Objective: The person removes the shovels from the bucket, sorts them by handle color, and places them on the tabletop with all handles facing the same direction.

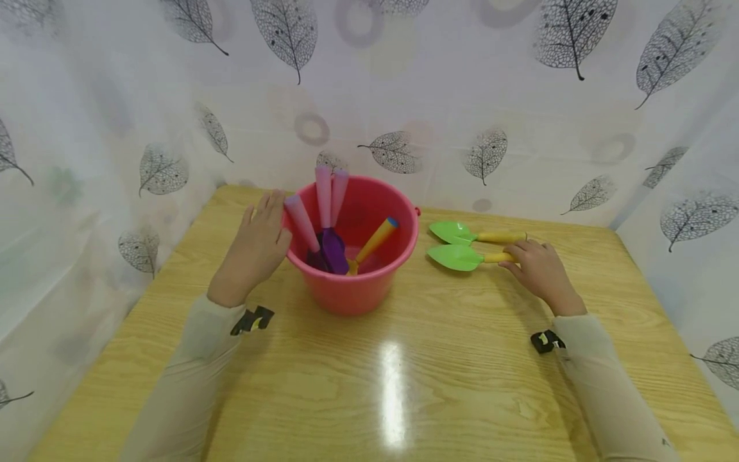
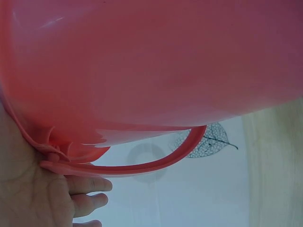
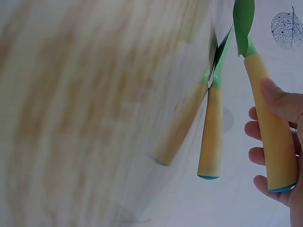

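Note:
A red bucket (image 1: 352,292) stands on the table, holding several hand tools. Three pink handles (image 1: 324,199) stick up from it, one above a purple scoop (image 1: 333,251), and a yellow handle with a blue end (image 1: 376,240) leans inside. My left hand (image 1: 256,244) rests against the bucket's left rim with its fingers extended; in the left wrist view the palm lies by the red bail handle (image 2: 142,168). With thumb and fingers, my right hand (image 1: 539,269) grips the yellow handle of the nearer green trowel (image 1: 456,256). A second green trowel (image 1: 453,232) lies just behind it.
The wooden table (image 1: 323,391) ends at the back against a white leaf-printed curtain (image 1: 358,115), which also hangs at both sides. In the right wrist view the glossy tabletop (image 3: 71,118) mirrors a trowel handle.

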Available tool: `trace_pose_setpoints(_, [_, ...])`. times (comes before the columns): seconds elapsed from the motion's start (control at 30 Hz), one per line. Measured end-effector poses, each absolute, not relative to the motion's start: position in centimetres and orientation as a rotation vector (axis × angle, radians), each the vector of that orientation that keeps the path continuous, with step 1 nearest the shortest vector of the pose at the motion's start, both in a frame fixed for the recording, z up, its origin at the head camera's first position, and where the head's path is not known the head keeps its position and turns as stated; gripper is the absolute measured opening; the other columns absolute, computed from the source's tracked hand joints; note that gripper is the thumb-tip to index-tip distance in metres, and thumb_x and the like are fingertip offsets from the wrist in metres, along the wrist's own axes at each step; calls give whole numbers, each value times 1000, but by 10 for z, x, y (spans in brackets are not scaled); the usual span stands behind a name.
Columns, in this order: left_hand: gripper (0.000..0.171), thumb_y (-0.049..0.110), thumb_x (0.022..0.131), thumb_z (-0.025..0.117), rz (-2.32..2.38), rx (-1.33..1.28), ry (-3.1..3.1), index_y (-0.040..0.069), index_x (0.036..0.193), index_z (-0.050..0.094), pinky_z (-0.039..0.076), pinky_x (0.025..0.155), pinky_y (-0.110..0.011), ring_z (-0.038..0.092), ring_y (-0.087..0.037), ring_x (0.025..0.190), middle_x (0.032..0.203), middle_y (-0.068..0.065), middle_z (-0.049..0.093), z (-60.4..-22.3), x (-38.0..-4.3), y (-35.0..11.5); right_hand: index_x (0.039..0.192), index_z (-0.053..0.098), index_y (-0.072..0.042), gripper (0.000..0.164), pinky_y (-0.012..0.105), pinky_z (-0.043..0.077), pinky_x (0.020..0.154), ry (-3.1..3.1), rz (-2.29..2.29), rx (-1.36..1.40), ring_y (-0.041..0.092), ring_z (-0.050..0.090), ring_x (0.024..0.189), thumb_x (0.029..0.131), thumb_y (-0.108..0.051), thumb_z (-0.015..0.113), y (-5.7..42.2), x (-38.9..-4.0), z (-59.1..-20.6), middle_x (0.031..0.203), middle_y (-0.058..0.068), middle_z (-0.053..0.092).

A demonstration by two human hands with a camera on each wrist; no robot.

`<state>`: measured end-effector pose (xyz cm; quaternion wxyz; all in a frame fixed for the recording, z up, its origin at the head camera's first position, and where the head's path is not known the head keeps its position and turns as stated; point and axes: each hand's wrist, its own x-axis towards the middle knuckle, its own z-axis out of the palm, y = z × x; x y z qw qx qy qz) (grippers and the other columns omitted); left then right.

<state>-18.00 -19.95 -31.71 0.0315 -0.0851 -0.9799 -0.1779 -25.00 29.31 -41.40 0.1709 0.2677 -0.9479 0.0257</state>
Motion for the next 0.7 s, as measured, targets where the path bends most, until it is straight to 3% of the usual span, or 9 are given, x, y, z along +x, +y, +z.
trace_pose_setpoints(0.7, [61, 20, 96, 28, -563, -276, -3002, -6, 148, 11, 4, 118, -56, 7, -38, 146, 157, -21, 11, -318, -181, -200, 97, 68, -1, 30, 53, 45, 70, -2763, 51, 752, 36, 63, 87, 79, -23, 73, 291, -253, -413, 96, 17, 69])
